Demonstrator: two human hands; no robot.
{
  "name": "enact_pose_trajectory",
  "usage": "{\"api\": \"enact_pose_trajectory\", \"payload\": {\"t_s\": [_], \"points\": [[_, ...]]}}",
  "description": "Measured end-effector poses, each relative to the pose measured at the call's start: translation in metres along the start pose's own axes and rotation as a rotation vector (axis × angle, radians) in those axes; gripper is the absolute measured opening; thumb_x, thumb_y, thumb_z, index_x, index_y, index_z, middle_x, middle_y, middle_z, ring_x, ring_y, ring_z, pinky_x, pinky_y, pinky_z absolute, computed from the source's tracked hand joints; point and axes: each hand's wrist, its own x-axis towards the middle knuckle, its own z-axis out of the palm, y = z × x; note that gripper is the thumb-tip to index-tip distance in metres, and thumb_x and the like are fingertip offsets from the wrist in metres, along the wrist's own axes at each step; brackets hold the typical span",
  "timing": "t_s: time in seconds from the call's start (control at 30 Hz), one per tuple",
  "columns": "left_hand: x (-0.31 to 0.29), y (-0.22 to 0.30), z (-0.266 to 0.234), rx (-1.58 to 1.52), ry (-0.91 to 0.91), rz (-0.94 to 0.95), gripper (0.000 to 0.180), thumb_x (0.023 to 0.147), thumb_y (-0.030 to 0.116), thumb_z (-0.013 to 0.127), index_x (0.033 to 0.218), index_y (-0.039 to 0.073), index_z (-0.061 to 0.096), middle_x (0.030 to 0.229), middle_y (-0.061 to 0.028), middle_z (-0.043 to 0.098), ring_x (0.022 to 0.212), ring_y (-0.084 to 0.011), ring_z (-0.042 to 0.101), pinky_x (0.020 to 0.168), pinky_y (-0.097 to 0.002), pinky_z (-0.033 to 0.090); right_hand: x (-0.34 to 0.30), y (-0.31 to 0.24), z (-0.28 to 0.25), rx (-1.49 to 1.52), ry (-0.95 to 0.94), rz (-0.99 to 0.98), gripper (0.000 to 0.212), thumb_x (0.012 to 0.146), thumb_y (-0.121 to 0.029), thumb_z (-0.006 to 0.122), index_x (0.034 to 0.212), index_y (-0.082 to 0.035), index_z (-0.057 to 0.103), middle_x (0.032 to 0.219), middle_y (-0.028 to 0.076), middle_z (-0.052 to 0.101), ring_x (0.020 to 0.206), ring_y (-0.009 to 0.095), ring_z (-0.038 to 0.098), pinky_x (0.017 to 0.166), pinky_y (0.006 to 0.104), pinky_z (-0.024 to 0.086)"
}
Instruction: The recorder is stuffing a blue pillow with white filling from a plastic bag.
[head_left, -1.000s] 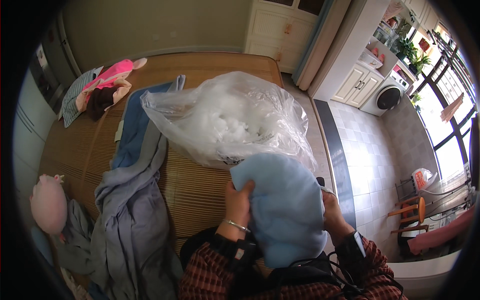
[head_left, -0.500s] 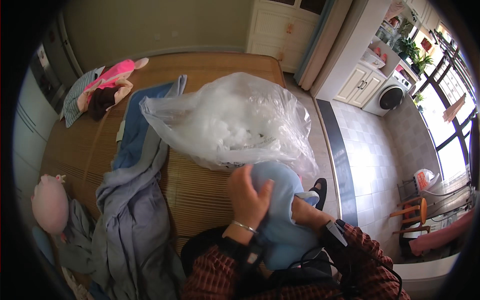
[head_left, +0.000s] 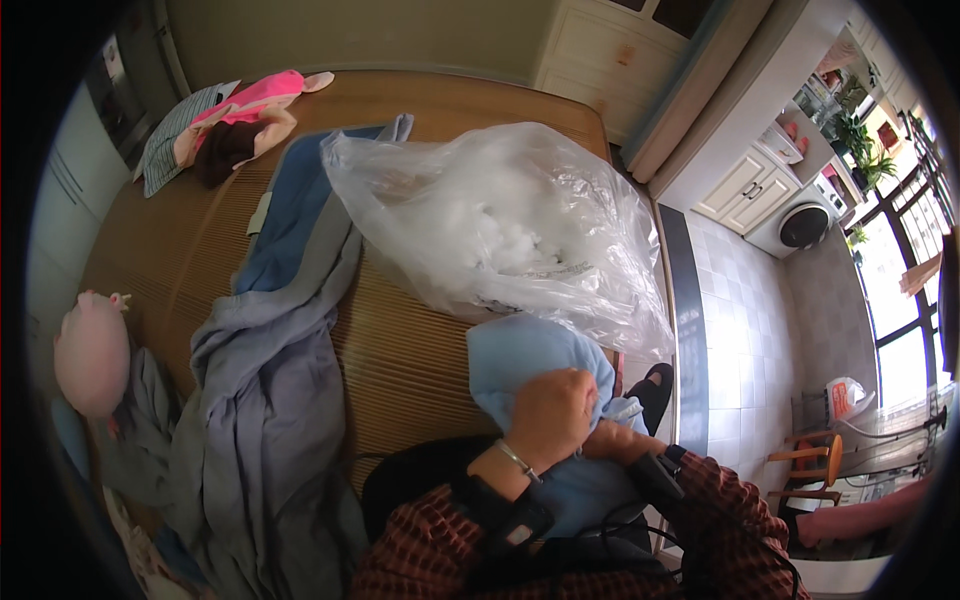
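Note:
A light blue soft cloth piece [head_left: 535, 350], rounded and puffed out at its far end, lies in front of my body at the bed's near side. My left hand [head_left: 555, 412] is closed on its upper side, fingers curled into the cloth. Close against it on the right is my right hand [head_left: 612, 440]; its fingers are hidden by the cloth and the left hand. A pale, bunched edge of fabric [head_left: 627, 412] shows beside the right hand. Just beyond the blue piece is a big clear plastic bag [head_left: 620, 300] holding fluffy white stuffing [head_left: 490, 225].
Grey-blue clothing [head_left: 265, 400] stretches along the bed mat [head_left: 400, 385] at left. Near the left edge sits a pink plush toy [head_left: 92, 355]. Pink, brown and striped clothes [head_left: 230, 140] lie at far left. A tiled floor, wooden stool [head_left: 815, 460] and washing machine [head_left: 800, 228] are at right.
My left hand has gone from spread over the blue piece to closed on it, moving right and toward my right hand. The whole view has shifted slightly.

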Motion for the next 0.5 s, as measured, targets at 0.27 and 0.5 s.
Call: {"api": "enact_pose_trajectory", "payload": {"t_s": [0.27, 0.5], "points": [[-0.003, 0.003, -0.01, -0.763, -0.404, -0.215, 0.015, 0.089, 0.014, 0.054, 0.079, 0.004, 0.055, 0.064, -0.0003, 0.05, 0.062, -0.0091, 0.047, 0.057, -0.0259, 0.04, -0.026, -0.014, -0.013, 0.34, 0.12, 0.117, 0.019, 0.083, -0.013, 0.052, 0.097, -0.01, 0.064, 0.099, 0.01, 0.063, 0.095, 0.024, 0.06, 0.083, 0.0332, 0.047], [-0.011, -0.017, 0.009, -0.816, -0.216, -0.252, 0.018, 0.092, 0.016, 0.051, 0.078, 0.004, 0.051, 0.069, 0.0041, 0.044, 0.066, -0.0047, 0.039, 0.06, -0.0218, 0.037, -0.005, 0.035, 0.046, 0.28, 0.088, 0.095, 0.016, 0.086, -0.015, 0.052, 0.094, -0.008, 0.064, 0.095, 0.011, 0.063, 0.091, 0.022, 0.06, 0.081, 0.031, 0.046]]}}
